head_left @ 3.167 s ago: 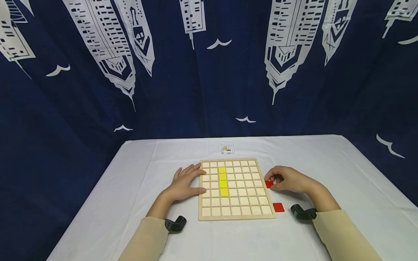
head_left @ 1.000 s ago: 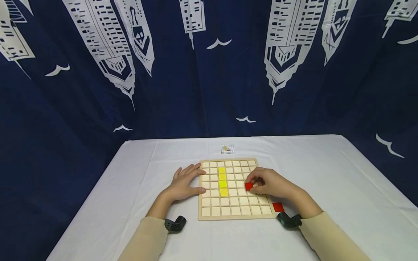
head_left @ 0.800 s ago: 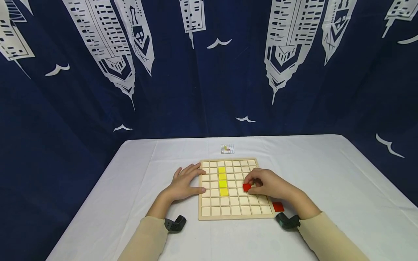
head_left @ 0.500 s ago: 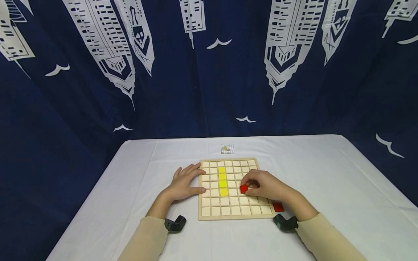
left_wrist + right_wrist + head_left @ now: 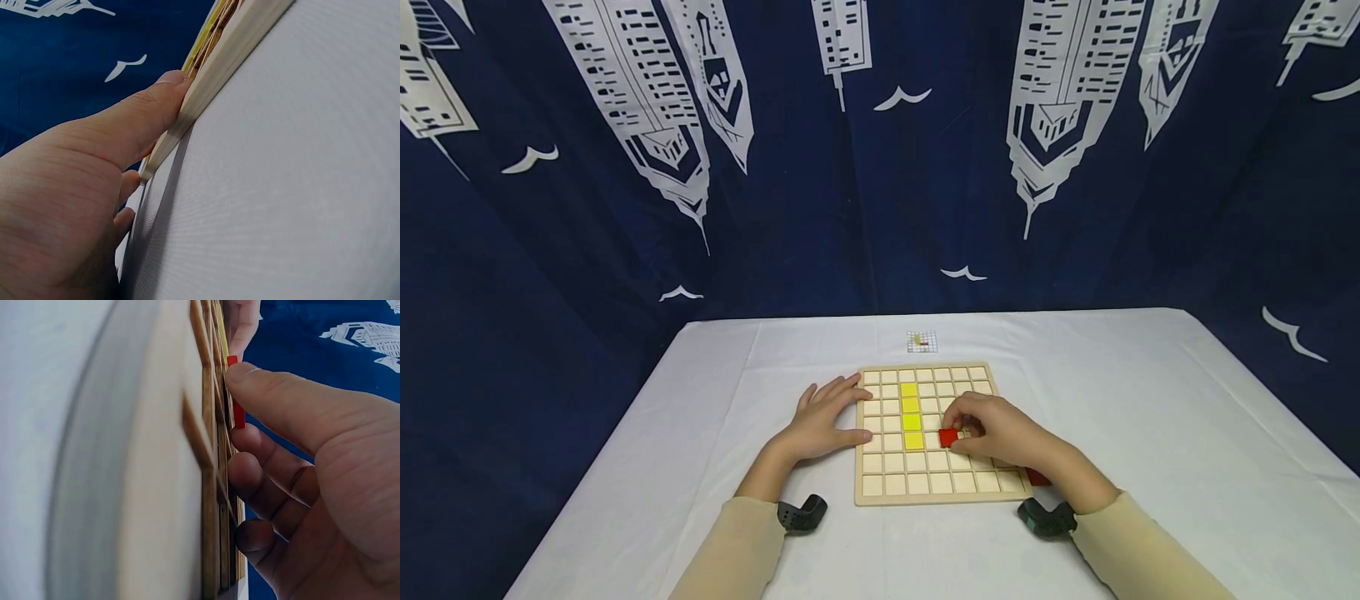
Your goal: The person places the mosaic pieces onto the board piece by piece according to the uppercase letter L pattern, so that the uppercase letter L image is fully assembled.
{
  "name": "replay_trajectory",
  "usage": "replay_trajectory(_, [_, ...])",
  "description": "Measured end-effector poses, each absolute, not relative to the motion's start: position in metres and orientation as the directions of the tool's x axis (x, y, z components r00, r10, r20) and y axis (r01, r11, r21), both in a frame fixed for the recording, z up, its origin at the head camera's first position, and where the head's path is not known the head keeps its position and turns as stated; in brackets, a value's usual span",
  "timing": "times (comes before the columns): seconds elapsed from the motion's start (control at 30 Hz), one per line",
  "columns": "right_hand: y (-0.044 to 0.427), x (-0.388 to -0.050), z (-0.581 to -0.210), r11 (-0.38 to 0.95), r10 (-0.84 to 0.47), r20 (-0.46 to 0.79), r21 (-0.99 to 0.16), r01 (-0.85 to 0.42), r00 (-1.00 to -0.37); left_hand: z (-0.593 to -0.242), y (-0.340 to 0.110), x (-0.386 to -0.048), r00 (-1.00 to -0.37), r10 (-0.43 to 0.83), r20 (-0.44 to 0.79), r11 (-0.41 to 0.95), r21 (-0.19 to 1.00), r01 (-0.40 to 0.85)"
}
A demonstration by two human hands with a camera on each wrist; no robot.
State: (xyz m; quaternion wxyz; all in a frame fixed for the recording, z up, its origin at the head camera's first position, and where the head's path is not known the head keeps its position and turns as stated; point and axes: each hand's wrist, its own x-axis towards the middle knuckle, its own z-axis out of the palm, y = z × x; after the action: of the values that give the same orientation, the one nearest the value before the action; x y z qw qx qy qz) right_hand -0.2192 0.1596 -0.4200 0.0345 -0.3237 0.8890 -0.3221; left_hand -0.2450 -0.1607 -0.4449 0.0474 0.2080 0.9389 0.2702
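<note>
In the head view a wooden grid board (image 5: 943, 499) lies on the table, with several yellow square tiles (image 5: 912, 422) forming one column in its cells. My left hand (image 5: 823, 425) rests along the board's left edge, fingers spread, thumb and fingertips on the frame. My right hand (image 5: 1000, 429) pinches a red square tile (image 5: 948, 437) between thumb and fingers, to the right of the lowest yellow tile. The right wrist view has this red tile (image 5: 238, 394) at the board's surface; whether it sits in a cell I cannot tell. A second red tile (image 5: 1038, 477) is partly hidden by my right wrist.
A small printed grid card (image 5: 922, 342) lies beyond the board's far edge. White cloth covers the table (image 5: 775, 367). Behind it hangs a dark blue curtain (image 5: 865, 208) with white building shapes.
My right hand picked up the red tile beside the board and carried it left over the grid, moving closer to the yellow column. My left hand has stayed in place.
</note>
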Motion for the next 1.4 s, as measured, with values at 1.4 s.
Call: replay_trajectory(1.4, [0.1578,-0.2194,-0.4228,0.490,-0.678,0.188,-0.605,-0.628,-0.710,-0.4440,-0.1608,-0.2454,-0.909,0.416,0.014,0.772,0.522,0.362])
